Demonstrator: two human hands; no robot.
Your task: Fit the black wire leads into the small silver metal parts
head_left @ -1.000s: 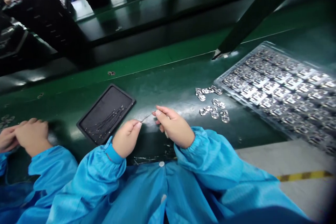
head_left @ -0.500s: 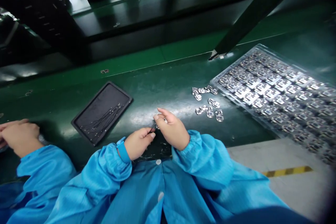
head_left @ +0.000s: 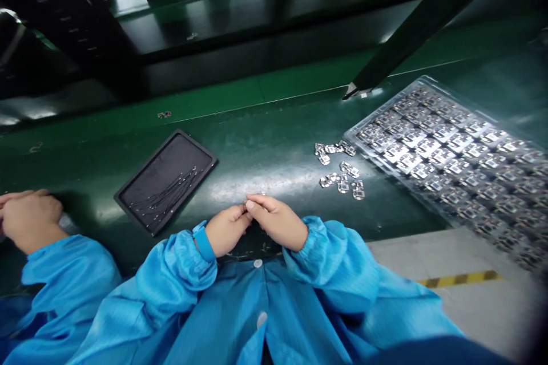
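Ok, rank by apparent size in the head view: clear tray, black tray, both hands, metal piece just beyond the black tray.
1. Clear tray
2. Black tray
3. Left hand and right hand: too alike to rank
4. Metal piece

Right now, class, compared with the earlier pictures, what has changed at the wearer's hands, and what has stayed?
The left hand has moved right to meet the right hand; the wire stretched between them earlier isn't visible now. No release shows. The black tray and loose metal parts stayed put.
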